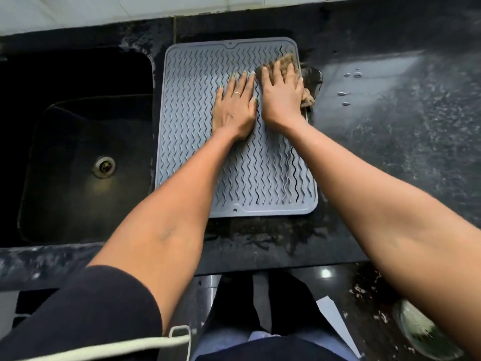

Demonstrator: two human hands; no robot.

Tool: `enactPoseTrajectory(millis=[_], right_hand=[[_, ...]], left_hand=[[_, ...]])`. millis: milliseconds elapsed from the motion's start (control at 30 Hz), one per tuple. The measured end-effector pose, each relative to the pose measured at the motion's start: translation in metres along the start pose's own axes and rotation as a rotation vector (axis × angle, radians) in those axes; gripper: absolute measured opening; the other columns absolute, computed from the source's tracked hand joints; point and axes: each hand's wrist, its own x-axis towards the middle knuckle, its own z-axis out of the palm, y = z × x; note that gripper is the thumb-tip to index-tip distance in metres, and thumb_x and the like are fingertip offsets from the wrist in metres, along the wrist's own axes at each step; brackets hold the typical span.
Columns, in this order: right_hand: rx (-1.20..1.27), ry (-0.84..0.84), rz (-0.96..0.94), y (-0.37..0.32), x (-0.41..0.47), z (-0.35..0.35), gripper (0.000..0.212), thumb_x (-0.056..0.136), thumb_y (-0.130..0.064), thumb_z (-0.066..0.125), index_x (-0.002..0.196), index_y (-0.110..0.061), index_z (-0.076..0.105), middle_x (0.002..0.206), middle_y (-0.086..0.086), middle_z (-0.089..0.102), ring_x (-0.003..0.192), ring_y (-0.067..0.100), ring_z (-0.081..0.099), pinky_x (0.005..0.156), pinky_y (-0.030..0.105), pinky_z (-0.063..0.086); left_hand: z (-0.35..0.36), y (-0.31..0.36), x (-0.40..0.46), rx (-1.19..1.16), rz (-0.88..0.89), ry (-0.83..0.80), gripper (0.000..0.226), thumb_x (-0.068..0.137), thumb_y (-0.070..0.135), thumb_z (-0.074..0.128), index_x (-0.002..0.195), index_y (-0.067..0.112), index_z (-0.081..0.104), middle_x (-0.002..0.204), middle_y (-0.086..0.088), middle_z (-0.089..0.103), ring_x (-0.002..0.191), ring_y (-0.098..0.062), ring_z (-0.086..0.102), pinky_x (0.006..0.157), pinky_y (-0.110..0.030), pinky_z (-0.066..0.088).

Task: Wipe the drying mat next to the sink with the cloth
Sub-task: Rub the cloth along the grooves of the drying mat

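A grey ribbed drying mat (197, 126) lies on the black counter just right of the sink (78, 152). My right hand (282, 97) presses flat on a brown cloth (286, 61) at the mat's far right edge; part of the cloth sticks out over the edge near my thumb side. My left hand (235, 105) lies flat on the mat right beside it, fingers spread, holding nothing. Both thumbs almost touch. Most of the cloth is hidden under my right hand.
The dark sink has a metal drain (104, 166). Water drops (343, 95) and a wet patch (313, 79) sit on the black counter (390, 113) right of the mat. A white tiled wall (104, 9) runs behind. Floor and my legs show below the counter edge.
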Motion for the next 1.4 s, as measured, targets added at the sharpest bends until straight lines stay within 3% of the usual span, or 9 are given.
enactPoseTrajectory(millis=[200,333,467,600,767,900,1133,1233,1400], right_hand=[[-0.001,0.147,0.036,-0.006,-0.042,0.005,0.048,0.095,-0.005,0.038,0.143,-0.006,0.032,0.154,0.019,0.027,0.142,0.041,0.020,0.112,0.055,0.025],[-0.030,0.211,-0.012,-0.006,-0.106,0.013,0.038,0.091,0.002,0.042,0.127,-0.004,0.051,0.134,0.019,0.051,0.124,0.040,0.045,0.089,0.048,0.046],[0.209,0.388,0.061,0.005,-0.104,-0.006,0.023,0.091,-0.019,0.050,0.100,-0.011,0.070,0.102,0.010,0.070,0.095,0.030,0.063,0.071,0.033,0.044],[0.471,0.565,0.130,0.010,-0.059,-0.029,0.042,0.089,-0.009,0.038,0.126,-0.017,0.057,0.127,0.004,0.062,0.116,0.024,0.054,0.093,0.035,0.043],[0.117,0.033,-0.005,0.017,-0.029,-0.004,0.066,0.090,0.001,0.042,0.149,-0.017,0.020,0.160,0.009,0.013,0.147,0.033,0.006,0.119,0.053,0.010],[0.050,0.191,0.021,0.007,-0.049,0.006,0.047,0.090,0.001,0.043,0.137,-0.005,0.041,0.146,0.018,0.039,0.134,0.038,0.032,0.107,0.051,0.031],[0.005,0.493,0.021,0.007,-0.148,0.026,0.030,0.085,0.000,0.045,0.079,-0.011,0.072,0.081,0.008,0.073,0.084,0.028,0.063,0.064,0.034,0.046],[0.192,0.362,0.071,0.013,-0.141,0.010,0.028,0.091,-0.010,0.046,0.097,-0.013,0.074,0.098,0.012,0.072,0.097,0.030,0.060,0.077,0.037,0.047],[0.447,0.465,0.145,0.018,-0.097,-0.020,0.030,0.092,-0.013,0.044,0.111,-0.021,0.066,0.121,0.002,0.062,0.110,0.018,0.052,0.093,0.030,0.045]], left_hand=[[-0.006,0.001,0.004,0.009,-0.009,-0.020,0.055,0.101,0.033,0.020,0.153,0.020,0.010,0.162,0.000,0.009,0.150,-0.020,0.007,0.122,-0.041,0.004],[-0.005,0.002,0.000,0.028,-0.019,-0.048,0.055,0.102,0.034,0.018,0.154,0.021,0.005,0.163,-0.001,0.004,0.150,-0.020,0.003,0.123,-0.042,0.002],[-0.008,0.009,-0.008,0.009,-0.041,-0.059,0.056,0.102,0.037,0.018,0.154,0.021,0.003,0.163,-0.001,0.002,0.150,-0.022,0.001,0.122,-0.043,0.000],[-0.003,0.011,-0.031,0.000,-0.046,-0.030,0.056,0.102,0.035,0.021,0.154,0.019,0.005,0.163,-0.001,0.002,0.150,-0.021,0.002,0.122,-0.042,0.001],[0.000,0.012,-0.043,0.007,-0.060,-0.018,0.055,0.102,0.030,0.021,0.154,0.017,0.007,0.163,0.000,0.005,0.150,-0.020,0.003,0.122,-0.040,0.001],[-0.003,0.015,-0.041,0.003,-0.075,-0.022,0.055,0.102,0.029,0.021,0.154,0.018,0.007,0.163,0.001,0.005,0.150,-0.018,0.004,0.122,-0.040,0.003],[-0.007,0.017,-0.048,0.023,-0.087,-0.050,0.056,0.102,0.031,0.020,0.153,0.018,0.004,0.163,-0.001,0.002,0.150,-0.018,0.003,0.123,-0.040,0.002],[-0.008,0.020,-0.051,0.020,-0.081,-0.060,0.056,0.102,0.031,0.020,0.153,0.017,0.001,0.163,-0.003,-0.001,0.150,-0.020,0.000,0.122,-0.040,-0.001],[-0.003,0.023,-0.076,0.003,-0.098,-0.055,0.057,0.102,0.030,0.022,0.154,0.017,0.001,0.163,-0.002,-0.002,0.150,-0.019,-0.001,0.121,-0.040,-0.002]])
